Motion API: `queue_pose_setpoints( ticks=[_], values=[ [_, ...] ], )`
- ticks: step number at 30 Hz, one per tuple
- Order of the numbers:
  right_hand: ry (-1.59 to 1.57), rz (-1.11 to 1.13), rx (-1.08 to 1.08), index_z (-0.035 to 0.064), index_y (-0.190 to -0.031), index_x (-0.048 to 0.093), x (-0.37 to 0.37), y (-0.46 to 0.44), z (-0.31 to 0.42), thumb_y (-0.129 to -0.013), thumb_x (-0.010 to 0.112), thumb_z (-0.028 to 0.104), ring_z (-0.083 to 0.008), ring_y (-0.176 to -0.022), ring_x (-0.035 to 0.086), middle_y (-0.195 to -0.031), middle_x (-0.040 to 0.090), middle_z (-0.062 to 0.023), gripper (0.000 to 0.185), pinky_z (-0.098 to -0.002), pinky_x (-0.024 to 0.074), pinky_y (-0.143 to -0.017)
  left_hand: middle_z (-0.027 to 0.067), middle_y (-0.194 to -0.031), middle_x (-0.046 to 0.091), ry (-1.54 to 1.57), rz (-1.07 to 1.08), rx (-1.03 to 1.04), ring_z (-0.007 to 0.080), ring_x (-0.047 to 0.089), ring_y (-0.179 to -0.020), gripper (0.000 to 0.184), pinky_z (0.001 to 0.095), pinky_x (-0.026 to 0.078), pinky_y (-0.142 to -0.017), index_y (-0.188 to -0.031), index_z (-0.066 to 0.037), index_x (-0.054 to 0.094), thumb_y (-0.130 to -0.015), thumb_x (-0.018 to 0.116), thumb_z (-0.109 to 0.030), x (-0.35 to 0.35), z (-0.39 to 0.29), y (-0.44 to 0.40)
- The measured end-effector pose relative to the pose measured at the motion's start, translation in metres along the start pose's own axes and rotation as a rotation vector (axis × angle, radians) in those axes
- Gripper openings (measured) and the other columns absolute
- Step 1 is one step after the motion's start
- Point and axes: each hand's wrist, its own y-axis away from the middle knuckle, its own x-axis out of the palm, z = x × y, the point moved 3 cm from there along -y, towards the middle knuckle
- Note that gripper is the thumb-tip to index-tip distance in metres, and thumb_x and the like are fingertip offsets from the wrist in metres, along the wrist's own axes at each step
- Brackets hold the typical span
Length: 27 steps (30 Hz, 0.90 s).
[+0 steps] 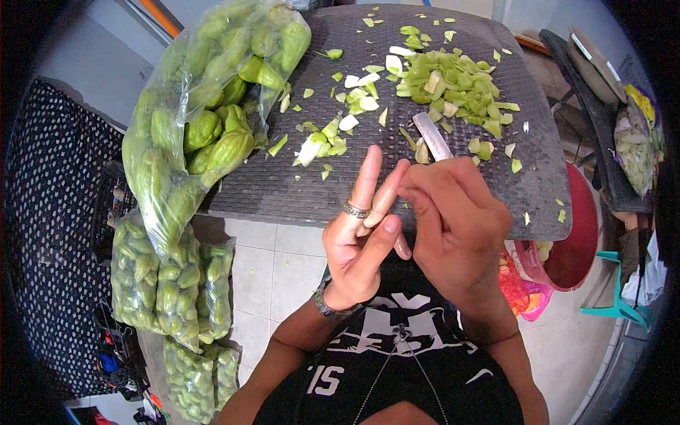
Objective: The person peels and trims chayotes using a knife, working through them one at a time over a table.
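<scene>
My left hand (361,237) is held palm up in front of the table's near edge, index and middle fingers stretched out, a ring on one. It holds nothing I can see. My right hand (460,219) is closed, its thumb and index fingertip pinched together against the left fingers. From behind its knuckles a knife blade (432,134) sticks out toward the table; the handle is hidden by the hand. Beyond the blade lies a pile of cut green chayote pieces (453,85). Pale peelings and scraps (322,145) are scattered left of it.
A large clear bag of whole chayotes (212,134) rests on the left of the dark woven table (290,191). Several more filled bags (170,283) stand below it at left. A red tub (577,234) and a teal stool (616,294) are at right.
</scene>
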Motion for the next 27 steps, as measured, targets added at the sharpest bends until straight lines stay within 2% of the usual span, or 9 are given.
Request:
queue_pose_setpoints(
  ticks=[4,6,9,11,17,19,22,24,27],
  values=[
    [0.006,0.021,-0.003,0.0028,-0.099,0.072,0.004,0.003,-0.002,-0.087,0.071,-0.004,-0.0273,-0.078,0.071,-0.091,0.067,-0.0116,0.014,-0.0353,0.0548,-0.067,0.0274,-0.158,0.043,0.059,-0.021,-0.020,0.0060,0.063,-0.082,0.069,0.0209,0.052,-0.066,-0.163,0.005,0.014,-0.104,0.050,-0.001,-0.001,0.005,0.000],
    [-0.025,0.023,-0.020,0.0029,-0.098,0.071,0.007,0.005,-0.004,-0.087,0.072,-0.002,-0.0258,-0.077,0.071,-0.090,0.066,-0.0112,0.012,-0.0343,0.0542,-0.065,0.0290,-0.158,0.041,0.204,-0.152,-0.099,0.0085,0.064,-0.077,0.077,0.0210,0.052,-0.064,-0.163,0.003,0.013,-0.099,0.054,-0.003,0.004,0.004,-0.002],
    [-0.117,-0.004,0.042,0.0038,-0.097,0.071,0.011,0.011,-0.006,-0.086,0.074,-0.001,-0.0183,-0.068,0.065,-0.088,0.064,-0.0083,0.012,-0.0295,0.0487,-0.058,0.0286,-0.158,0.042,0.499,-0.103,-0.174,0.0145,0.065,-0.067,0.078,0.0243,0.052,-0.060,-0.164,0.000,0.011,-0.099,0.053,-0.003,-0.002,0.003,-0.007],
    [-0.084,-0.060,0.036,0.0051,-0.096,0.071,0.009,0.012,-0.010,-0.085,0.076,0.001,-0.0205,-0.066,0.066,-0.088,0.064,-0.0081,0.012,-0.0327,0.0506,-0.055,0.0276,-0.158,0.041,0.686,-0.074,-0.226,0.0218,0.064,-0.057,0.078,0.0291,0.053,-0.055,-0.164,-0.002,0.011,-0.098,0.052,-0.003,-0.004,0.002,-0.010],
    [-0.127,-0.103,0.107,0.0063,-0.096,0.073,0.010,0.013,-0.009,-0.082,0.080,0.002,-0.0106,-0.053,0.056,-0.085,0.066,-0.0051,0.016,-0.0276,0.0416,-0.046,0.0261,-0.159,0.041,0.801,-0.069,-0.229,0.0233,0.064,-0.058,0.081,0.0309,0.054,-0.056,-0.165,-0.004,0.008,-0.096,0.051,-0.002,-0.005,0.002,-0.011],
    [-0.143,-0.106,0.103,0.0061,-0.097,0.074,0.012,0.013,-0.009,-0.082,0.081,0.002,-0.0092,-0.050,0.053,-0.084,0.067,-0.0047,0.017,-0.0268,0.0394,-0.044,0.0260,-0.159,0.041,0.706,-0.077,-0.225,0.0232,0.063,-0.056,0.081,0.0310,0.054,-0.055,-0.165,-0.004,0.008,-0.096,0.050,-0.002,-0.004,0.003,-0.010],
    [-0.134,-0.108,0.091,0.0058,-0.097,0.074,0.013,0.012,-0.008,-0.081,0.081,0.002,-0.0092,-0.049,0.051,-0.084,0.067,-0.0045,0.018,-0.0267,0.0385,-0.044,0.0253,-0.160,0.040,0.666,-0.056,-0.207,0.0239,0.069,-0.068,0.082,0.0318,0.055,-0.055,-0.165,-0.004,0.007,-0.096,0.050,-0.001,-0.004,0.004,-0.009],
    [-0.138,-0.112,0.097,0.0056,-0.097,0.074,0.014,0.012,-0.007,-0.081,0.081,0.002,-0.0089,-0.049,0.051,-0.084,0.067,-0.0042,0.018,-0.0261,0.0382,-0.044,0.0250,-0.161,0.039,0.664,-0.053,-0.191,0.0252,0.071,-0.088,0.082,0.0331,0.057,-0.063,-0.165,-0.004,0.006,-0.096,0.050,0.000,-0.004,0.004,-0.008],
    [-0.182,-0.136,0.118,0.0035,-0.098,0.076,0.017,0.013,-0.008,-0.083,0.081,0.001,-0.0017,-0.054,0.045,-0.083,0.065,-0.0021,0.017,-0.0206,0.0324,-0.048,0.0249,-0.161,0.038,0.618,-0.057,-0.143,0.0274,0.061,-0.126,0.083,0.0367,0.056,-0.092,-0.166,-0.004,0.004,-0.096,0.050,0.001,0.000,0.003,-0.005]
  ],
)
